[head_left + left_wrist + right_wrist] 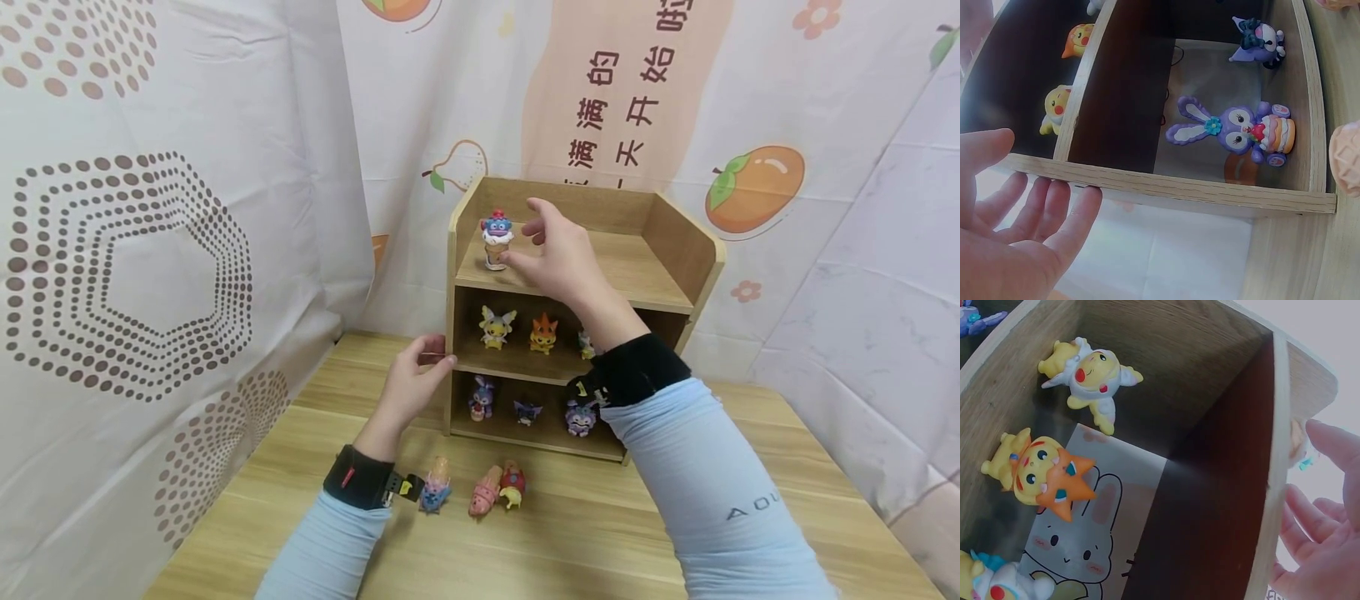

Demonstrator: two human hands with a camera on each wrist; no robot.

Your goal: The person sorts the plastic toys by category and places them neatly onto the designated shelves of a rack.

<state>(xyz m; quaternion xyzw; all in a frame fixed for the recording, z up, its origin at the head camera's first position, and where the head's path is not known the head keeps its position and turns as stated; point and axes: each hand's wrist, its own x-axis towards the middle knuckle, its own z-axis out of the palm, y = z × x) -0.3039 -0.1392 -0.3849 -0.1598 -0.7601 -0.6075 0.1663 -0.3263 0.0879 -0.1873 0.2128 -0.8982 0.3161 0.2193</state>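
Likely light, stiff and smooth, the toy figure [497, 237] stands on the top shelf [626, 260]; its cone [494, 252] seems the surest hold. The right hand [562, 254] is spread wide beside it; the left hand [408, 379], fingers loose, touches the side panel [451, 321].

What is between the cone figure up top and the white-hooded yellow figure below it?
The wooden shelf board: the head view shows the cone figure above it and the white-hooded yellow figure beneath.
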